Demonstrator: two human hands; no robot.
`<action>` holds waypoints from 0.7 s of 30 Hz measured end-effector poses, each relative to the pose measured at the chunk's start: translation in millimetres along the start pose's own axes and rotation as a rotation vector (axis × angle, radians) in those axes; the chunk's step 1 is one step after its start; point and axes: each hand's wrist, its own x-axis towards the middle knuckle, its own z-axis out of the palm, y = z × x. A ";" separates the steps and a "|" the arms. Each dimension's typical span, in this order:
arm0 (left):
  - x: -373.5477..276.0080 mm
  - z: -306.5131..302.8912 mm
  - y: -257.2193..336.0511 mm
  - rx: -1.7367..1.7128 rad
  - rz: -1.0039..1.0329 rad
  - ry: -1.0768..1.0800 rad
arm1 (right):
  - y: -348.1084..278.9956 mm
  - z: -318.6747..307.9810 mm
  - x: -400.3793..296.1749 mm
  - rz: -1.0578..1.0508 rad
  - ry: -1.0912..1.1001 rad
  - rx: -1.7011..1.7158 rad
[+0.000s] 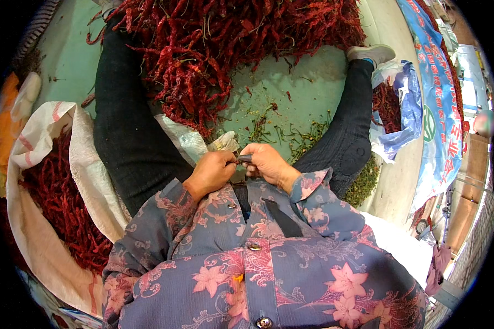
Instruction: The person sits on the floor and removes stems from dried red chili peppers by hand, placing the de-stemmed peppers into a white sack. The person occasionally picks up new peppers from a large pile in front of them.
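Both my hands meet in front of my lap. My right hand [267, 163] grips a small dark pointed object [245, 158], whose exact kind I cannot tell. The fingers of my left hand [214, 168] are pinched at the tip of that object; whether they hold something small is hidden. Just beyond my fingers lies a pale crumpled glove or cloth [224, 142]. A large heap of dried red chili peppers [238, 28] spreads between my outstretched legs, with loose green stems [263, 127] on the green sheet [284, 90] nearer to me.
An open white woven sack [82, 177] of dried chilies [66, 197] stands at my left. Beyond my right leg are a blue and white bag [409, 103] with chilies, a pile of stems [362, 185] and a blue printed banner [440, 103].
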 end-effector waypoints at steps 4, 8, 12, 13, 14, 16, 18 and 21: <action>6.3 -0.8 -10.1 -0.197 -0.095 -0.075 | -0.3 14.1 1.9 -0.617 0.343 -0.872; 10.6 -6.4 -11.1 -0.436 -0.130 -0.176 | -8.2 18.2 9.8 -0.814 0.572 -1.159; 0.5 -12.1 3.3 -0.722 -0.133 -0.328 | -12.5 -28.1 29.6 -0.650 0.648 -1.335; 2.0 -12.6 0.3 -0.744 -0.158 -0.246 | -16.6 -31.3 27.2 -0.655 0.576 -1.342; 2.6 -14.0 0.5 -0.883 -0.199 -0.155 | -17.1 -30.3 32.8 -0.708 0.487 -1.409; 8.8 -19.0 8.8 -1.008 -0.246 -0.022 | -25.4 -31.1 45.1 -0.825 0.321 -1.553; 11.9 -13.6 -0.7 -0.953 -0.258 0.030 | -20.2 -29.1 49.5 -0.748 0.164 -1.684; 12.9 -11.0 -5.7 -0.903 -0.314 0.054 | 5.6 -60.7 37.4 -0.727 0.022 -1.830</action>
